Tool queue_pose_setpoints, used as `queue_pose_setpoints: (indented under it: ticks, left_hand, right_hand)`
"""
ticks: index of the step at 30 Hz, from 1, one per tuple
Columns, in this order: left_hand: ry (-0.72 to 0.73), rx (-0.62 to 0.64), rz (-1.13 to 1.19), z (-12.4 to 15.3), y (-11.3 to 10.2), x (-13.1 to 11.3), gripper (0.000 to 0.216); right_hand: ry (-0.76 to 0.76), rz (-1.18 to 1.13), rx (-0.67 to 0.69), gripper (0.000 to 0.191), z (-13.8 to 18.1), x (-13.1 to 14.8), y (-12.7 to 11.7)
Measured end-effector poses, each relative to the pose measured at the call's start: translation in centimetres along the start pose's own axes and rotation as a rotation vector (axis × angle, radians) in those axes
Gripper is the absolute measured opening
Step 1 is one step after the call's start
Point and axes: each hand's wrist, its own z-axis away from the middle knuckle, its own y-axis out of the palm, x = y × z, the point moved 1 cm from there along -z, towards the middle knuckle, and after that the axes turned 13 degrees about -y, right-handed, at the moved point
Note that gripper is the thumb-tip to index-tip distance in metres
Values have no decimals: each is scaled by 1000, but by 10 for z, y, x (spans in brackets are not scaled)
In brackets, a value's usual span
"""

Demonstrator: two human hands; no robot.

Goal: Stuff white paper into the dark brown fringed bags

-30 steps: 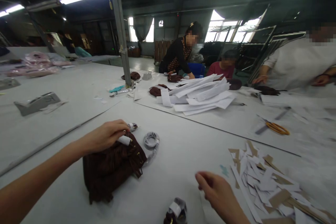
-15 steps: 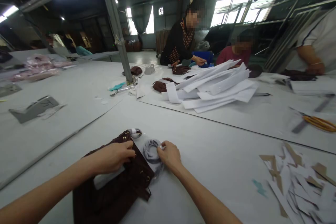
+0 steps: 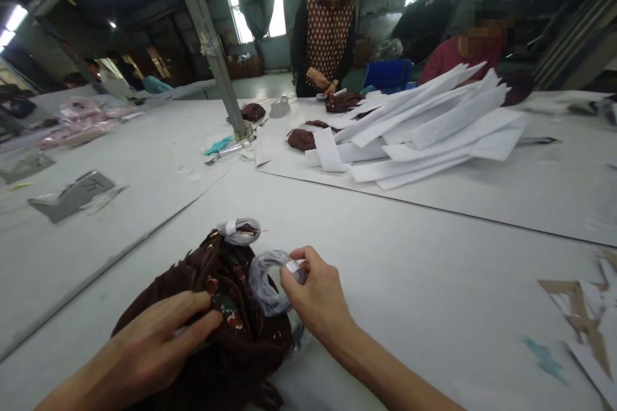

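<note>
A dark brown garment (image 3: 231, 327) with small gold studs lies bunched on the white table (image 3: 409, 270) in front of me. My left hand (image 3: 149, 347) presses down on its near edge, fingers gripping the fabric. Just to its right, my right hand (image 3: 315, 298) pinches a grey coiled band (image 3: 265, 279) by its white tag, lifted beside the garment. Another small grey bundle with a white tag (image 3: 240, 230) lies just beyond the garment.
A heap of long white paper strips (image 3: 429, 131) lies mid-table. Brown and white paper scraps (image 3: 585, 308) are at the right. A steel post (image 3: 207, 45) rises from the table. Two people work at the far edge; brown bundles (image 3: 301, 139) lie near them.
My head has leaned closer and lower. My right hand has lifted the grey band off the table. My left hand slid back toward me along the garment, which is now more bunched.
</note>
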Motion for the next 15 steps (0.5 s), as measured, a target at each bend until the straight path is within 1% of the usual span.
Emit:
queue_pose_setpoints:
  ticks: [2, 5, 7, 9, 12, 13, 14, 15]
  left_hand:
    - [27, 2, 7, 7, -3, 0, 42]
    - [-53, 24, 51, 14, -7, -5, 52]
    - [-109, 30, 70, 12, -11, -10, 52]
    - [-99, 34, 88, 3, -14, -15, 46]
    - [-55, 52, 103, -20, -13, -19, 35]
    - [-44, 61, 100, -27, -11, -19, 31]
    - [-43, 71, 96, -33, -8, -18, 27]
    - [-50, 78, 92, -36, -3, -18, 25]
  right_hand:
    - [-38, 23, 27, 16, -1, 4, 0]
    - [-88, 83, 113, 21, -5, 16, 5]
    - [-160, 126, 220, 24, -8, 25, 13]
    - [-254, 187, 395, 24, -10, 30, 26]
    - [-373, 255, 764, 12, -12, 23, 48]
    - [-403, 210, 867, 6, -13, 19, 55]
    - [-402, 108, 927, 3, -14, 14, 60]
    - [-367, -23, 939, 3, -14, 9, 64]
